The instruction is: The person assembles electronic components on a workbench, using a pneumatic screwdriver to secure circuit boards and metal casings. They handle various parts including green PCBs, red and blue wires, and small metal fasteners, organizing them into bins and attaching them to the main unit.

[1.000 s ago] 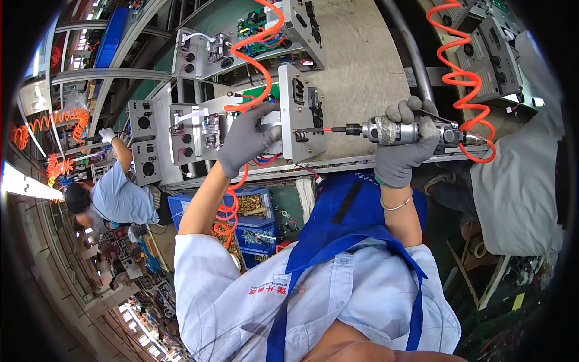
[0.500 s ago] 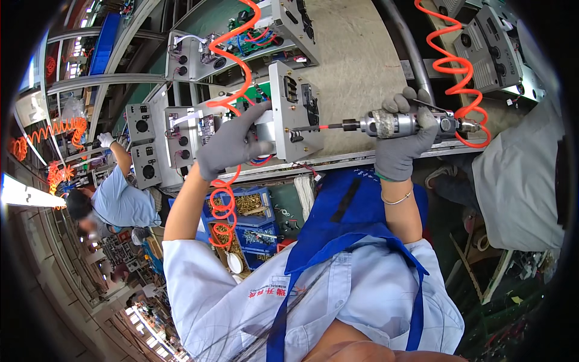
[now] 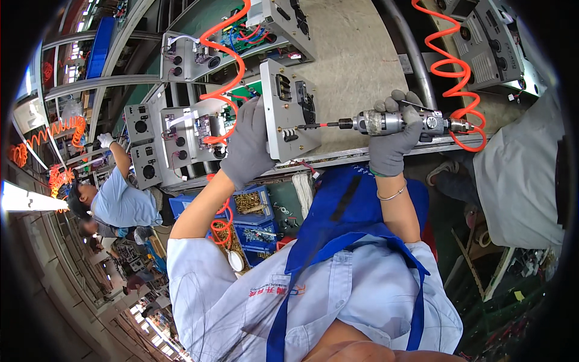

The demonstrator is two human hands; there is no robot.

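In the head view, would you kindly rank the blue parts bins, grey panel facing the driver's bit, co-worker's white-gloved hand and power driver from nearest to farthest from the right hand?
1. Power driver: gripped in the right hand.
2. Grey panel: to its left.
3. Blue parts bins: lower left.
4. Co-worker's white-gloved hand: far left.

Electronics assembly workshop

Part-built grey metal housings point(image 3: 271, 90) with green circuit boards point(image 3: 244, 35) line a long bench point(image 3: 350, 48); coiled orange hoses point(image 3: 224, 25) hang over it, one running to a power driver point(image 3: 386, 123). Blue bins point(image 3: 265, 216) below the bench edge hold brass-coloured parts point(image 3: 246, 202), metal framing point(image 3: 108, 80) stands at the left, and a gloved co-worker point(image 3: 126, 202) in a blue shirt works farther along
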